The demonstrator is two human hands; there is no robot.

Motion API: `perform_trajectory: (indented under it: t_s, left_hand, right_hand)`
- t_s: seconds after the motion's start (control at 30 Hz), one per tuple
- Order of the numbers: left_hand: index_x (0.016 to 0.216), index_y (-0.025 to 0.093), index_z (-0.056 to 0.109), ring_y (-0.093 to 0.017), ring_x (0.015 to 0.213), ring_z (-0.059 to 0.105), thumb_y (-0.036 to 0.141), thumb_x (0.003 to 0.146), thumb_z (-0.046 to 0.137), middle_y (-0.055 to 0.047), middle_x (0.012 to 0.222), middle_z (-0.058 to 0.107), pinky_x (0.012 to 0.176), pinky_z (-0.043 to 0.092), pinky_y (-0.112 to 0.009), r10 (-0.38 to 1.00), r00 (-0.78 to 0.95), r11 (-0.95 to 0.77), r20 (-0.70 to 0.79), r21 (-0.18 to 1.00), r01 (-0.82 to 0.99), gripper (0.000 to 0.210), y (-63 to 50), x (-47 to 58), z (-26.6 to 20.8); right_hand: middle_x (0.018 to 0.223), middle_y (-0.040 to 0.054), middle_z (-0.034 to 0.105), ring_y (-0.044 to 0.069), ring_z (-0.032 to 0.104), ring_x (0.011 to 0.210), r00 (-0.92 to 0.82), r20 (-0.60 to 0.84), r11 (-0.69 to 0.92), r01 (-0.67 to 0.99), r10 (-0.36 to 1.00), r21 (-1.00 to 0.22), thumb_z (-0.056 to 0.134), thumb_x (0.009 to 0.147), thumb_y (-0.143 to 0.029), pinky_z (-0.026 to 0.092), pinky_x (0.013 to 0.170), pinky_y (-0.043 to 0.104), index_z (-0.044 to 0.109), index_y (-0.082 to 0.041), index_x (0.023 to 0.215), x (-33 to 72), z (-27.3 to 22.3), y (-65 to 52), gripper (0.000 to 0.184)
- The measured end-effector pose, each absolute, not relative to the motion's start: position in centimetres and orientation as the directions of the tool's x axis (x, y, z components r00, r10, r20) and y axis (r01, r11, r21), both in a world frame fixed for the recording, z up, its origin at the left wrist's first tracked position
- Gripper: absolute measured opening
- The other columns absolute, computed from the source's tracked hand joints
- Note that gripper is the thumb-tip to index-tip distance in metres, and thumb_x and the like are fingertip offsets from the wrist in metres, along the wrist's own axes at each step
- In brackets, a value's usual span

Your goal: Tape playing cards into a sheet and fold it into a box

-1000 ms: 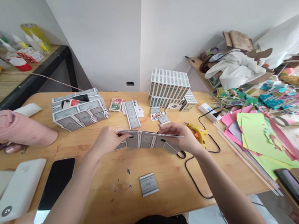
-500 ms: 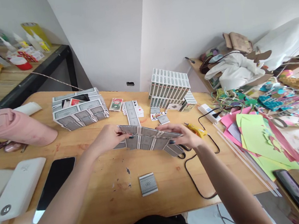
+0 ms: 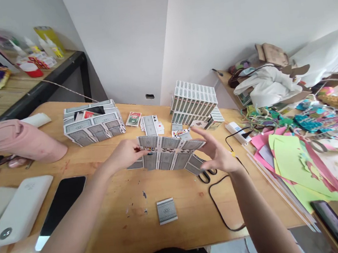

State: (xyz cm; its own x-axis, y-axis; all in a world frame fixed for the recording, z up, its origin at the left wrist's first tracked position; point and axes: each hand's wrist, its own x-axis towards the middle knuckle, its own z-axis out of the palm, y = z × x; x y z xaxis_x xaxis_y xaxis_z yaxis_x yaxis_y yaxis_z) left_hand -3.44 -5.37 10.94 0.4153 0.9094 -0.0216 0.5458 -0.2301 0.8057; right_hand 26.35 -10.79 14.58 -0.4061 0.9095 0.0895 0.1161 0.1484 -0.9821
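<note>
Card panel (image 3: 165, 159): patterned cards joined in rows, held tilted above the middle of the desk (image 3: 119, 232).
Left hand (image 3: 124, 157): thumb and fingers closed in a pinch on the panel's left end.
Right hand (image 3: 222, 155): thumb and fingers spread wide at the panel's right end — whether they touch it cannot be told.
Scissors (image 3: 204, 182): black handles showing just below that end.
Square card (image 3: 167, 211): flat, near the desk's front edge.
Card box (image 3: 96, 128): toward the far left corner.
Stacked boxes (image 3: 194, 99): along the far edge.
</note>
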Motion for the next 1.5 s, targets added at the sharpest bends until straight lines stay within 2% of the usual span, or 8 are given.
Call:
perform_trajectory:
  t_s: [0.13, 0.23, 0.4, 0.57, 0.77, 1.13, 1.33, 1.5]
  left_hand:
    - [0.077, 0.021, 0.073, -0.020, 0.071, 0.066, 0.040, 0.069, 0.064, -0.001, 0.069, 0.072, 0.062, 0.051, -0.028, 0.916, 0.401, -0.240, 0.004, 0.808, 0.538, 0.022, -5.3, -3.4, 10.9]
    - [0.077, 0.022, 0.073, -0.020, 0.071, 0.066, 0.040, 0.069, 0.064, -0.002, 0.071, 0.073, 0.063, 0.051, -0.029, 0.916, 0.401, -0.239, 0.008, 0.813, 0.531, 0.022, -5.5, -3.4, 10.6]
    - [0.082, 0.021, 0.073, -0.020, 0.077, 0.067, 0.038, 0.074, 0.061, -0.003, 0.083, 0.074, 0.071, 0.052, -0.030, 0.917, 0.399, -0.216, -0.032, 0.799, 0.561, 0.022, -5.7, -3.6, 10.1]
    - [0.082, 0.022, 0.072, -0.021, 0.085, 0.066, 0.038, 0.076, 0.058, -0.002, 0.090, 0.073, 0.075, 0.050, -0.031, 0.894, 0.448, -0.318, 0.015, 0.727, 0.608, 0.022, -5.9, -3.8, 10.2]
    - [0.076, 0.022, 0.072, -0.019, 0.078, 0.066, 0.040, 0.078, 0.057, -0.002, 0.084, 0.073, 0.068, 0.048, -0.028, 0.874, 0.485, -0.374, 0.033, 0.682, 0.628, 0.023, -6.4, -3.8, 10.6]
    - [0.078, 0.021, 0.072, -0.018, 0.076, 0.066, 0.038, 0.077, 0.057, -0.001, 0.084, 0.073, 0.066, 0.047, -0.027, 0.884, 0.467, -0.352, 0.018, 0.683, 0.640, 0.023, -6.8, -3.8, 10.7]
    - [0.074, 0.021, 0.071, -0.017, 0.069, 0.065, 0.036, 0.076, 0.059, -0.001, 0.078, 0.073, 0.062, 0.046, -0.026, 0.894, 0.446, -0.352, 0.042, 0.681, 0.643, 0.020, -7.0, -3.6, 10.8]
    - [0.074, 0.020, 0.071, -0.016, 0.066, 0.064, 0.036, 0.075, 0.060, -0.001, 0.076, 0.073, 0.060, 0.045, -0.025, 0.898, 0.438, -0.341, 0.046, 0.704, 0.623, 0.019, -7.0, -3.6, 10.8]
  right_hand:
    - [0.115, 0.0087, 0.064, 0.024, 0.060, 0.105, -0.211, 0.049, 0.125, 0.365, 0.976, -0.922, 0.074, 0.064, -0.032, 0.046, 0.092, 0.040, 0.061, -0.020, 0.113, 24.4, 11.9, -10.4, 0.052]
    - [0.096, 0.0060, 0.071, 0.022, 0.066, 0.087, -0.184, 0.056, 0.131, 0.428, 0.981, -0.894, 0.072, 0.066, -0.031, 0.051, 0.081, 0.036, 0.068, -0.018, 0.097, 22.8, 11.4, -9.9, 0.035]
    - [0.076, 0.0038, 0.072, 0.019, 0.066, 0.068, -0.117, 0.084, 0.127, 0.425, 0.990, -0.896, 0.070, 0.067, -0.032, 0.052, 0.065, 0.030, 0.070, -0.017, 0.078, 21.7, 11.8, -9.9, 0.018]
    - [0.076, 0.0053, 0.071, 0.022, 0.066, 0.072, -0.058, 0.084, 0.101, 0.424, 0.995, -0.900, 0.066, 0.071, -0.031, 0.053, 0.065, 0.033, 0.069, -0.015, 0.078, 21.5, 11.1, -10.3, 0.018]
    - [0.079, 0.0056, 0.072, 0.023, 0.066, 0.076, -0.049, 0.119, 0.128, 0.420, 0.992, -0.898, 0.066, 0.071, -0.030, 0.054, 0.068, 0.034, 0.068, -0.016, 0.076, 21.7, 10.7, -11.0, 0.015]
    - [0.077, 0.0065, 0.072, 0.020, 0.066, 0.069, -0.007, 0.161, 0.140, 0.528, 0.987, -0.838, 0.063, 0.073, -0.033, 0.053, 0.065, 0.030, 0.069, -0.014, 0.074, 21.9, 10.7, -11.7, 0.020]
    - [0.072, 0.0054, 0.071, 0.024, 0.067, 0.078, -0.030, 0.126, 0.123, 0.525, 0.992, -0.842, 0.063, 0.072, -0.031, 0.053, 0.064, 0.030, 0.069, -0.015, 0.077, 21.9, 11.0, -11.6, 0.017]
    - [0.078, 0.0070, 0.072, 0.024, 0.067, 0.080, -0.016, 0.116, 0.107, 0.528, 0.993, -0.842, 0.063, 0.072, -0.031, 0.053, 0.069, 0.031, 0.069, -0.014, 0.080, 21.7, 11.2, -11.6, 0.020]
